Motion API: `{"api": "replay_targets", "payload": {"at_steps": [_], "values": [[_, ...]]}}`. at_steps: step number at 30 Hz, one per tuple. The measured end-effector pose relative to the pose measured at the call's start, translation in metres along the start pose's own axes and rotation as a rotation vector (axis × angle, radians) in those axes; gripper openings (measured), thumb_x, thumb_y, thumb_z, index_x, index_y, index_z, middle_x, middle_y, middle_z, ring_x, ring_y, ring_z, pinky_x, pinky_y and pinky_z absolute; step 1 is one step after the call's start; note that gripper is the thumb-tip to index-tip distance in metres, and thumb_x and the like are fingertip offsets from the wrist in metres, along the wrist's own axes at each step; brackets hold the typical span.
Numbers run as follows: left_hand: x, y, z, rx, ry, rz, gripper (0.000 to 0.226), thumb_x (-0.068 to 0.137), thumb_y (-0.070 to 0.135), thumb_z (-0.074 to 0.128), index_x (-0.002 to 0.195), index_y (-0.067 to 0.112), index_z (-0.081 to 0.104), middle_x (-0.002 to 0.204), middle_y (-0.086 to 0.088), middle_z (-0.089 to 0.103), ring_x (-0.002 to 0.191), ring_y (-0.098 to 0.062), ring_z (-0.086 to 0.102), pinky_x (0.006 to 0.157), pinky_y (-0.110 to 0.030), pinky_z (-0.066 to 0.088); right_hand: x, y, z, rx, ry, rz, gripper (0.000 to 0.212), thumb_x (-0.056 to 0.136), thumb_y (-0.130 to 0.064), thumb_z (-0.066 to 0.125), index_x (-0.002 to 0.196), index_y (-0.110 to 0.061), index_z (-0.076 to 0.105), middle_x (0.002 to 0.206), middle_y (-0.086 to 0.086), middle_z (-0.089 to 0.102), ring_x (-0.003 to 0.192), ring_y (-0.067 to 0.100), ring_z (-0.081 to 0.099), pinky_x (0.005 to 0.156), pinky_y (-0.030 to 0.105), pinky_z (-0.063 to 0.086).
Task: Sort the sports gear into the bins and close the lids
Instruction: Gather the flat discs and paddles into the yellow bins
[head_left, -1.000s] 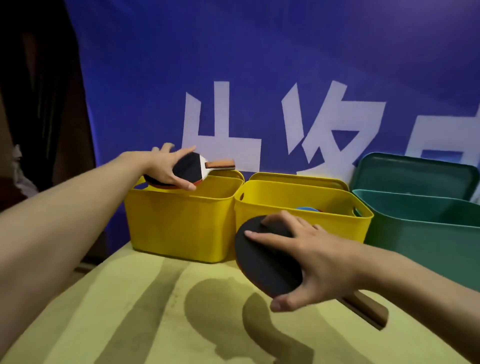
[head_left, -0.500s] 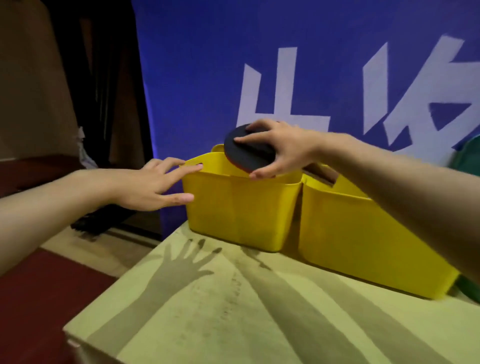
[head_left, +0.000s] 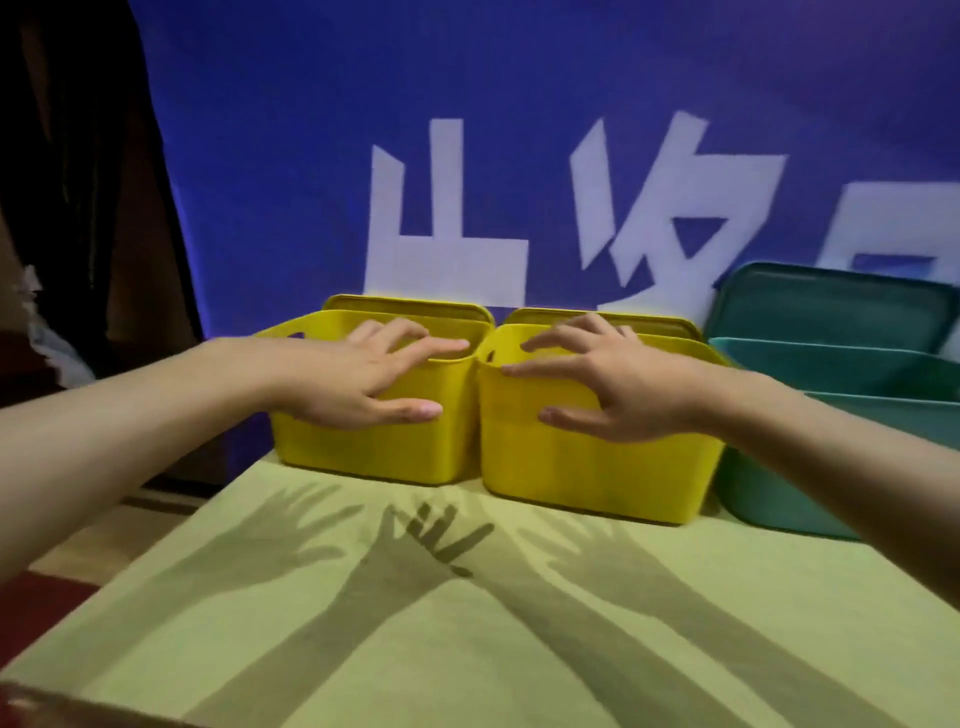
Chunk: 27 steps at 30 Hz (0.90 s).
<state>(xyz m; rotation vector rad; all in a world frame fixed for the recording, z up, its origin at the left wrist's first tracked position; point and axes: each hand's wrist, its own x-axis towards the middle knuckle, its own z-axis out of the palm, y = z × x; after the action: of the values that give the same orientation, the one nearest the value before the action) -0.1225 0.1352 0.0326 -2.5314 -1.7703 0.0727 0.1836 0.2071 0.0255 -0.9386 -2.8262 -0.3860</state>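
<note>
**Both hands spread over the two yellow bins**

From my feed, far left is a dark curtain (head_left: 78, 182), then the blue banner (head_left: 311, 156) with white characters behind everything. My left hand (head_left: 358, 376) reaches in over the front of the left yellow bin (head_left: 363, 447), fingers straight and spread, holding nothing; the thumb lies across the bin's front wall and the fingertips reach its rim. Its yellow lid (head_left: 405, 304) stands on edge behind it. Just beside, nearly touching, sits the right yellow bin (head_left: 597, 473), with my right hand (head_left: 618, 387) spread over its front rim, fingers apart and lightly bent, empty too. Its lid (head_left: 670, 325) also stands behind. I cannot see inside either bin. Furthest right is the green bin (head_left: 779, 499), open, its green lid (head_left: 831, 306) propped behind. All sit on the yellow-green tabletop (head_left: 519, 649), where the arms cast shadows.
</note>
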Motion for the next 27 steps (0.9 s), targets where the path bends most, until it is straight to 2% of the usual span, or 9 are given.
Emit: {"api": "replay_targets", "payload": {"at_steps": [4, 9, 11, 14, 17, 23, 27], "values": [[0.046, 0.083, -0.012, -0.007, -0.01, 0.146, 0.078, 0.081, 0.086, 0.028, 0.146, 0.07, -0.013, 0.165, 0.016, 0.002, 0.156, -0.02, 0.002, 0.126, -0.051, 0.016, -0.113, 0.045, -0.013, -0.007, -0.037, 0.183, 0.06, 0.097, -0.068, 0.044, 0.153, -0.057, 0.027, 0.158, -0.015, 0.03, 0.146, 0.018, 0.021, 0.116, 0.059, 0.031], [0.097, 0.195, -0.012, 0.005, -0.01, 0.3, 0.08, 0.072, 0.097, 0.02, 0.141, 0.075, -0.015, 0.166, 0.013, 0.002, 0.156, -0.023, 0.003, 0.125, -0.055, 0.017, -0.269, 0.094, -0.013, -0.057, -0.071, 0.422, 0.063, 0.093, -0.074, 0.037, 0.153, -0.054, 0.029, 0.154, -0.01, 0.038, 0.139, 0.019, 0.031, 0.111, 0.055, 0.039], [0.114, 0.245, -0.008, 0.013, -0.025, 0.348, 0.077, 0.08, 0.091, 0.022, 0.145, 0.071, -0.014, 0.166, 0.013, 0.003, 0.155, -0.021, 0.005, 0.126, -0.051, 0.017, -0.331, 0.115, -0.011, -0.042, -0.095, 0.524, 0.064, 0.093, -0.074, 0.041, 0.153, -0.053, 0.03, 0.154, -0.006, 0.04, 0.138, 0.022, 0.034, 0.113, 0.052, 0.039], [0.136, 0.317, 0.0, 0.071, -0.049, 0.437, 0.077, 0.082, 0.085, 0.024, 0.146, 0.068, -0.015, 0.164, 0.011, 0.006, 0.153, -0.021, 0.009, 0.126, -0.05, 0.018, -0.423, 0.144, -0.008, 0.006, -0.197, 0.702, 0.074, 0.087, -0.078, 0.048, 0.153, -0.06, 0.019, 0.161, -0.006, 0.028, 0.141, 0.025, 0.032, 0.115, 0.05, 0.038], [0.156, 0.379, 0.004, 0.099, -0.084, 0.49, 0.077, 0.08, 0.088, 0.023, 0.144, 0.07, -0.016, 0.165, 0.009, 0.007, 0.154, -0.023, 0.009, 0.125, -0.052, 0.021, -0.502, 0.173, 0.001, 0.084, -0.323, 0.897, 0.099, 0.07, -0.089, 0.05, 0.154, -0.061, 0.008, 0.167, -0.009, 0.008, 0.148, 0.032, 0.023, 0.116, 0.055, 0.038], [0.179, 0.464, 0.018, 0.13, -0.141, 0.56, 0.076, 0.087, 0.084, 0.035, 0.145, 0.071, -0.014, 0.166, 0.012, 0.005, 0.153, -0.021, 0.012, 0.124, -0.049, 0.025, -0.578, 0.224, 0.062, 0.306, -0.384, 1.058, 0.126, 0.052, -0.101, 0.055, 0.158, -0.053, 0.007, 0.169, -0.006, -0.005, 0.152, 0.04, 0.023, 0.118, 0.054, 0.036], [0.197, 0.493, 0.038, 0.104, -0.129, 0.621, 0.078, 0.086, 0.089, 0.035, 0.148, 0.069, -0.007, 0.16, 0.016, 0.013, 0.143, -0.015, 0.029, 0.118, -0.041, 0.035, -0.58, 0.244, 0.094, 0.435, -0.342, 1.093, 0.145, 0.034, -0.108, 0.05, 0.158, -0.052, 0.001, 0.169, -0.008, -0.012, 0.154, 0.039, 0.019, 0.121, 0.053, 0.032]]}}
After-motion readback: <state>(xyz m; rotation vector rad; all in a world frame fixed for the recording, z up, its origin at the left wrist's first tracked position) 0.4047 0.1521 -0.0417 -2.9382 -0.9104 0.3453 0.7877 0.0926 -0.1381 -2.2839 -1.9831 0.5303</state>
